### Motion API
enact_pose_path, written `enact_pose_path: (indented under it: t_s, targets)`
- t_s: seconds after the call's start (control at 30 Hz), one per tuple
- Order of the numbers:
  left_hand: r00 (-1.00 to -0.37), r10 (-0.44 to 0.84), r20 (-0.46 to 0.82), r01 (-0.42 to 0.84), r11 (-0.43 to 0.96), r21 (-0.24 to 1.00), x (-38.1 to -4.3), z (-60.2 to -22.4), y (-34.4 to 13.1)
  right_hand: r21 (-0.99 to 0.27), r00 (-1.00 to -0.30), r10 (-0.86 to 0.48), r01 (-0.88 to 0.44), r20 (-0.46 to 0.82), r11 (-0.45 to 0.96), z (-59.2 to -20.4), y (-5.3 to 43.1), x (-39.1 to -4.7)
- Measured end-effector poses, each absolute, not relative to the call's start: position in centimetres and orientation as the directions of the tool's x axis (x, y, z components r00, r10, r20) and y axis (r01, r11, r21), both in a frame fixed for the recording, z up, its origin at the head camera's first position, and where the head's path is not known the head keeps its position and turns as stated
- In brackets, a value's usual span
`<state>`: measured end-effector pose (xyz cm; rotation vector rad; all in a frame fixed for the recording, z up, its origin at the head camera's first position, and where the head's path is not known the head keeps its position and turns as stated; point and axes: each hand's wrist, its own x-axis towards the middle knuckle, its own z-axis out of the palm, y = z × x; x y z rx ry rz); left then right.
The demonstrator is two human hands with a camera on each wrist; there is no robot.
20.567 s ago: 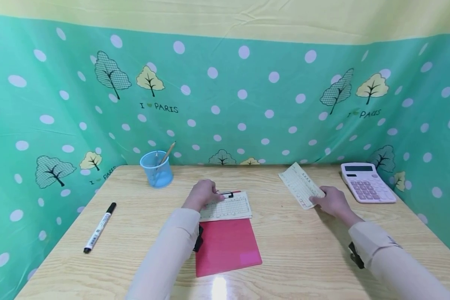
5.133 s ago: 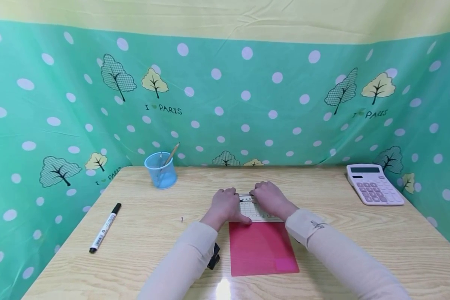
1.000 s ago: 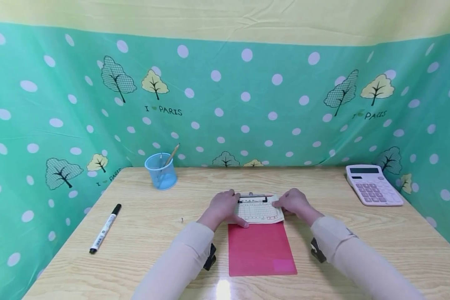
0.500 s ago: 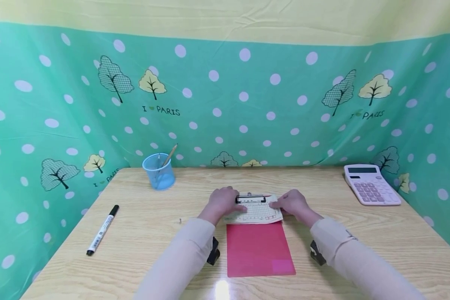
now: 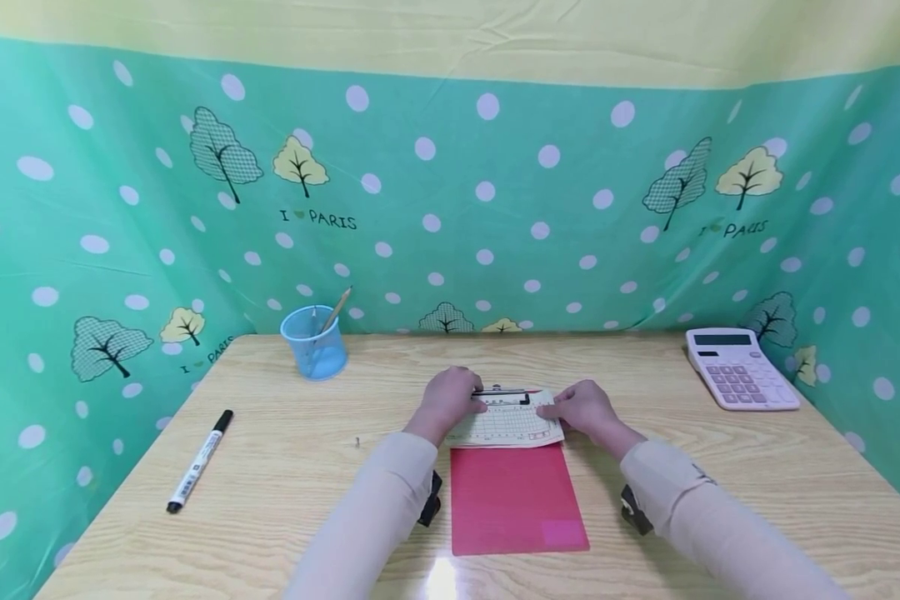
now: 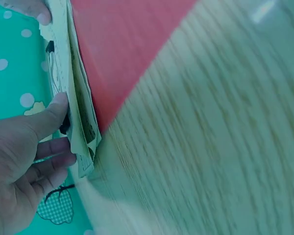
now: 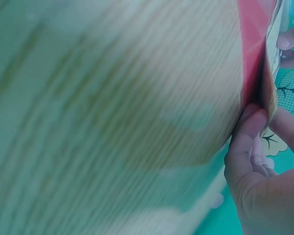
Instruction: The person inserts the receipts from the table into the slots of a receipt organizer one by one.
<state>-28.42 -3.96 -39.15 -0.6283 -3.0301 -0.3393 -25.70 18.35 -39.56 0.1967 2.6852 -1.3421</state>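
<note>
A red clipboard (image 5: pixel 510 500) lies on the table, with printed paper forms (image 5: pixel 506 427) across its upper part. The metal clip (image 5: pixel 506 393) with black corners sits over their top edge. At the left end of the forms my left hand (image 5: pixel 447 400) pinches the stack beside the clip, thumb on top. The left wrist view shows the layered sheets (image 6: pixel 78 93) fanning apart at their edges, and the fingers under the corner. My right hand (image 5: pixel 588 408) pinches the right edge of the forms between thumb and fingers, their edge lifted off the clipboard in the right wrist view.
A blue mesh pen cup (image 5: pixel 313 343) with pencils stands at the back left. A marker (image 5: pixel 200 461) lies at the left. The pink calculator (image 5: pixel 741 369) is at the back right. A patterned green curtain (image 5: pixel 450 192) hangs behind the table.
A loose form held by the right hand about twenty seconds ago is now among those on the clipboard. Within the last second my left thumb moved up from the forms' lower edge toward the clip.
</note>
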Motion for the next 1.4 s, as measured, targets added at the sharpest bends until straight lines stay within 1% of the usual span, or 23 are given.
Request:
enact_pose_path:
  t_s: [0.1, 0.13, 0.27, 0.37, 0.63, 0.87, 0.93, 1.03, 1.1, 1.2, 1.27, 1.4]
  targets:
    - [-0.911, 0.407, 0.068, 0.412, 0.901, 0.134, -28.5, -39.2, -3.6, -0.783, -0.982, 0.057, 0.178, -0.180, 0.596, -39.4, 18.3, -25.6]
    - [-0.904, 0.421, 0.072, 0.426, 0.900, 0.090, -28.5, -39.3, -3.5, -0.784, -0.982, 0.055, 0.178, -0.181, 0.595, -39.4, 18.4, -25.6]
    - [-0.858, 0.504, 0.096, 0.488, 0.860, -0.151, -28.4, -39.9, -2.9, -0.791, -0.982, 0.061, 0.183, -0.181, 0.584, -39.6, 18.4, -25.6]
    - [-0.826, 0.553, 0.105, 0.509, 0.813, -0.282, -28.1, -39.9, -2.6, -0.797, -0.984, 0.058, 0.171, -0.169, 0.580, -39.7, 18.3, -25.6]
    - [-0.808, 0.587, 0.048, 0.520, 0.749, -0.411, -28.1, -40.1, -2.2, -0.785, -0.986, 0.062, 0.162, -0.157, 0.598, -39.7, 18.2, -25.6]
    - [-0.743, 0.670, -0.009, 0.570, 0.625, -0.533, -28.1, -39.8, -2.0, -0.785, -0.986, 0.062, 0.161, -0.154, 0.599, -39.7, 18.2, -25.6]
    - [-0.733, 0.680, -0.019, 0.576, 0.605, -0.549, -28.1, -39.7, -1.9, -0.786, -0.986, 0.062, 0.162, -0.156, 0.597, -39.8, 18.2, -25.6]
    - [-0.736, 0.676, -0.026, 0.571, 0.600, -0.561, -28.0, -39.6, -1.8, -0.783, -0.984, 0.067, 0.170, -0.163, 0.598, -39.9, 18.2, -25.7]
    - [-0.749, 0.662, -0.031, 0.561, 0.609, -0.561, -27.9, -39.5, -1.7, -0.782, -0.984, 0.068, 0.174, -0.167, 0.598, -39.9, 18.2, -25.8]
    - [-0.787, 0.615, -0.040, 0.541, 0.659, -0.522, -27.8, -39.3, -1.5, -0.780, -0.984, 0.064, 0.172, -0.167, 0.602, -40.0, 18.1, -25.9]
    - [-0.827, 0.560, -0.046, 0.517, 0.727, -0.452, -27.9, -39.0, -1.3, -0.777, -0.984, 0.066, 0.171, -0.165, 0.606, -40.0, 18.2, -25.9]
    - [-0.897, 0.440, -0.050, 0.440, 0.873, -0.212, -28.3, -38.5, -1.3, -0.771, -0.984, 0.069, 0.174, -0.166, 0.612, -40.2, 18.2, -26.0]
